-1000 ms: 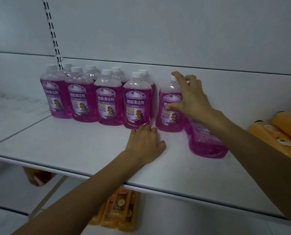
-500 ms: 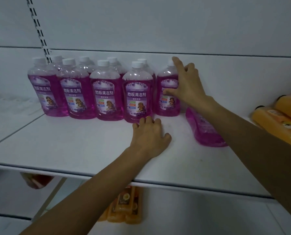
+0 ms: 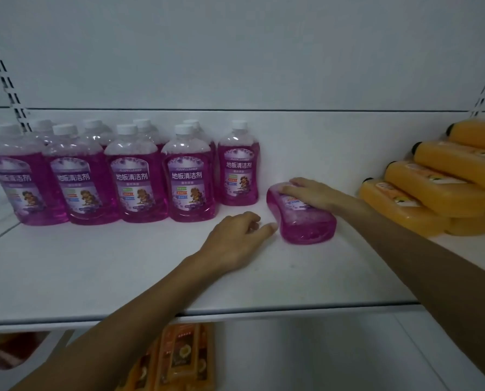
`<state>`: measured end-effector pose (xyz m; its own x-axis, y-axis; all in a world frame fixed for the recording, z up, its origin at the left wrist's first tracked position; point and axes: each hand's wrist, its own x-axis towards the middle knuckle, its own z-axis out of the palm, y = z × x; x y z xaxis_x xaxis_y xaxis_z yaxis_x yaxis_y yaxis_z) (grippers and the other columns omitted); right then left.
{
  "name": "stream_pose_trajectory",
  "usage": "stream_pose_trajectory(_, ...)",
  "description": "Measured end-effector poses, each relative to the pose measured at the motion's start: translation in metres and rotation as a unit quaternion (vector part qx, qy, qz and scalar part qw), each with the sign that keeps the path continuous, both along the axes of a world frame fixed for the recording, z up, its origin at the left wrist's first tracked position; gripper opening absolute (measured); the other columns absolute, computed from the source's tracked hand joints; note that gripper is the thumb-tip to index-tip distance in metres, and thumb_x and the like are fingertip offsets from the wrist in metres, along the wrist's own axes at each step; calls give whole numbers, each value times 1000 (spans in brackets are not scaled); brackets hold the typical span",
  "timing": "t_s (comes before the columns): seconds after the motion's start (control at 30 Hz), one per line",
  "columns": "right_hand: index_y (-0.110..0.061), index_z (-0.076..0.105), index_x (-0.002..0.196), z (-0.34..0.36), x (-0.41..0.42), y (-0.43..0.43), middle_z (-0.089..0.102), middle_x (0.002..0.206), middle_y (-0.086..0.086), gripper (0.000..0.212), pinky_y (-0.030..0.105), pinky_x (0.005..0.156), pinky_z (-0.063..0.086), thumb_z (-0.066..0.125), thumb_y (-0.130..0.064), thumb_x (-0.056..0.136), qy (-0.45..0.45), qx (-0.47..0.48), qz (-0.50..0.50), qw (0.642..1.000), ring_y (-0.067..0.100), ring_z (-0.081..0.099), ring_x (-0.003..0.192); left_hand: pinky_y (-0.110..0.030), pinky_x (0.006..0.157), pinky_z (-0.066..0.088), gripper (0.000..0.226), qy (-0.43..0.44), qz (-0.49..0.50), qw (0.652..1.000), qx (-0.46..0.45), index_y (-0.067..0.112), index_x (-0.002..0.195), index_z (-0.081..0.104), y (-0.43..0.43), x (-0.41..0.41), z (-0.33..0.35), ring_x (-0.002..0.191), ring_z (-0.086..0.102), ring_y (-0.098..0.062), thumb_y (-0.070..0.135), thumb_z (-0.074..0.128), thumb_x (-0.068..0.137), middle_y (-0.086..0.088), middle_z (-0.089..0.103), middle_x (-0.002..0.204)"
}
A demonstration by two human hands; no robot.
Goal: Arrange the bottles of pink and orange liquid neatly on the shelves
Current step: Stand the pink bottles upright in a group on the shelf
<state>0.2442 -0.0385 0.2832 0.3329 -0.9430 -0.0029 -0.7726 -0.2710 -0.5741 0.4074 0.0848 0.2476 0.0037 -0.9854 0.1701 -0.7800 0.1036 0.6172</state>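
The lying floor cleaner bottle rests on its side on the shelf, base toward the camera, just right of the upright pink bottles. Nearly full of pink liquid, it likely feels heavy, its smooth, stiff plastic a little slippery, so the waisted middle under the label looks the surest place to hold while tipping it upright. The right hand lies over it, fingers bent round its far side in a light grasp. The left hand rests palm down on the shelf, loosely curled, holding nothing. Half a second ago the right hand was on the last upright bottle; the left has slid rightward. Orange bottles lie stacked farther right.
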Motion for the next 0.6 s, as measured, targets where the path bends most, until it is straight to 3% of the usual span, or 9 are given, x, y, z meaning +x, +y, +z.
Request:
stream_pose_trajectory(0.07, -17, 48, 132, -5, 4, 3, 53, 130, 8, 56, 28, 80, 38, 50, -53, 90, -31, -2, -4, 999, 20, 50, 98, -42, 97, 43, 64, 27, 9, 999, 32, 13, 115, 60, -6, -13, 4, 104, 57, -21, 66, 40, 86, -2, 63, 115)
stream_pose_trajectory(0.17, -16, 51, 131, -6, 4, 2, 57, 126, 6, 57, 24, 75, 39, 58, -51, 86, -93, -59, -15, 994, 17, 55, 95, -46, 101, 36, 62, 24, 33, 998, 57, 21, 104, 58, -16, -33, 3, 103, 56, -22, 74, 35, 82, 1, 64, 111)
stream_pose_trajectory(0.33, -16, 47, 132, -6, 9, 15, 56, 105, -4, 53, 0, 59, 39, 64, -40, 87, -190, -181, 8, 965, 10, 57, 85, -47, 107, 27, 66, 61, 58, 996, 34, 30, 127, 44, -19, -44, -2, 116, 54, -22, 74, 45, 77, 6, 59, 125)
stream_pose_trajectory(0.37, -16, 46, 132, -7, 11, 18, 57, 106, -4, 54, 1, 63, 41, 64, -40, 87, -219, -196, 4, 956, 10, 58, 87, -46, 107, 29, 70, 81, 60, 994, 36, 30, 129, 41, -18, -41, -2, 116, 54, -21, 74, 48, 74, 6, 60, 123)
stream_pose_trajectory(0.5, -19, 41, 136, -15, 20, 29, 51, 125, 4, 61, 26, 87, 49, 65, -41, 85, -264, -268, -20, 926, 11, 53, 103, -42, 103, 40, 74, 164, 40, 985, 24, 30, 127, 44, -12, -34, -2, 110, 57, -17, 69, 59, 66, 7, 61, 119)
stream_pose_trajectory(0.6, -20, 41, 134, -11, 21, 37, 48, 127, 3, 67, 24, 87, 47, 74, -36, 77, -279, -282, 26, 917, 10, 52, 105, -25, 85, 46, 64, 185, 21, 982, 2, 21, 126, 45, -8, -25, -1, 99, 58, -13, 49, 72, 75, 6, 60, 112)
